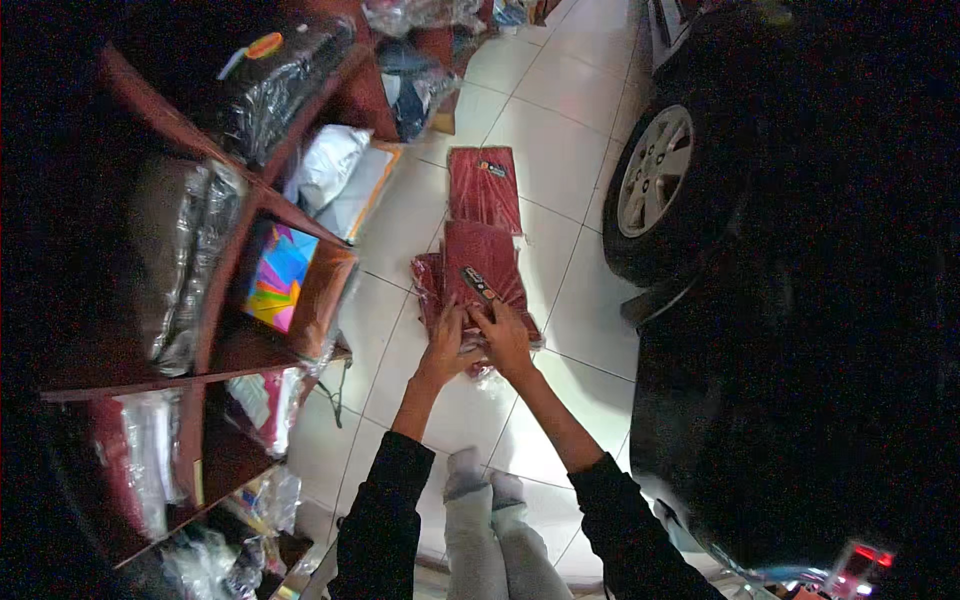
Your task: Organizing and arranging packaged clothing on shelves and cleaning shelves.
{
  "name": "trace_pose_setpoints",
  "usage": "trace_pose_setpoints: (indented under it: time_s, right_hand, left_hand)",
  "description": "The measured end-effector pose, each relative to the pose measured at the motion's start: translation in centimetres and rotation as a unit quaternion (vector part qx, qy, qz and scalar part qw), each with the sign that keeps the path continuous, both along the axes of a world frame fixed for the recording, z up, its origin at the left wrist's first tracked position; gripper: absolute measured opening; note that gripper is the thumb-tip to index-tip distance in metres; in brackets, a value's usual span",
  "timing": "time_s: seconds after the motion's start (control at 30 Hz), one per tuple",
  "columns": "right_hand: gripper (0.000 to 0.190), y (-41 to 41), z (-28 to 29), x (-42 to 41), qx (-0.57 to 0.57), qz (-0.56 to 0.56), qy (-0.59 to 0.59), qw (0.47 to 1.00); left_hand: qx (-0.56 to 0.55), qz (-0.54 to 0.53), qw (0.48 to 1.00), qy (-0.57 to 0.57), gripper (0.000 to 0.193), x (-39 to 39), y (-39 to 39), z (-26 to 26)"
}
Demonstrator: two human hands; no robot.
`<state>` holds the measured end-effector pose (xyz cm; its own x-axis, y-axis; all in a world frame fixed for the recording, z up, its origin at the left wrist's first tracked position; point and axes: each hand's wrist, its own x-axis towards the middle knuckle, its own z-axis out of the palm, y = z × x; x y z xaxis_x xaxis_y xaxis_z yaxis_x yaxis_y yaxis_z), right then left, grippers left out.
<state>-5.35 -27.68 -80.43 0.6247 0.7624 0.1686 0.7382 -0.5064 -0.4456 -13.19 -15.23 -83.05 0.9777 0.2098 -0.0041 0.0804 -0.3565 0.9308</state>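
Note:
On the tiled floor in front of me lies a stack of dark red packages in clear plastic (480, 251), with a small black-and-orange label on top. Both of my hands are at its near edge. My left hand (447, 341) rests its fingers on the near left part, and my right hand (504, 337) touches the plastic beside the label. Whether the fingers grip the wrapping cannot be told. Another flat red package (484, 187) with a similar label lies just beyond the stack. A crumpled red package (427, 281) shows at the stack's left side, partly under it.
Wooden shelving (262, 199) on the left holds plastic-wrapped goods and a brightly coloured package (283, 277). On the right stands a dark car, its wheel (652, 180) close to the packages. My feet (480, 480) are on the white floor tiles (390, 457) below the stack.

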Motion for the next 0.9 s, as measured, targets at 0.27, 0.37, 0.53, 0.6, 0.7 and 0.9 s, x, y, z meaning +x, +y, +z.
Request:
trace_pose_setpoints:
  time_s: [0.27, 0.37, 0.53, 0.6, 0.7, 0.9]
  right_hand:
    - [0.082, -1.9, -13.6, -3.2, -0.106, 0.083, 0.073, 0.988]
    - [0.089, -4.2, -14.6, -2.0, -0.075, 0.052, 0.077, 0.993]
    - [0.088, -2.7, -8.3, -4.0, -0.154, 0.107, 0.029, 0.982]
    - [0.083, -3.0, -4.4, -4.1, -0.147, 0.078, 0.029, 0.986]
    - [0.080, 0.3, 5.3, -6.2, -0.093, 0.058, 0.058, 0.992]
    - [0.078, 6.3, 28.2, -10.3, 0.067, 0.093, 0.101, 0.988]
  left_hand:
    - [0.495, -0.072, 0.851, 0.161, 0.065, -4.5, -3.3, -13.9]
    - [0.364, -0.059, 0.905, 0.212, 0.068, -2.0, -5.8, -12.2]
    - [0.561, -0.043, 0.793, 0.235, 0.073, -4.3, -5.9, -8.1]
    - [0.521, -0.011, 0.826, 0.214, 0.070, -3.4, -6.7, -1.2]
    - [0.485, 0.038, 0.850, 0.201, 0.072, -5.4, -4.0, 9.8]
    - [0.460, 0.114, 0.864, 0.169, 0.074, -12.1, 1.1, 33.4]
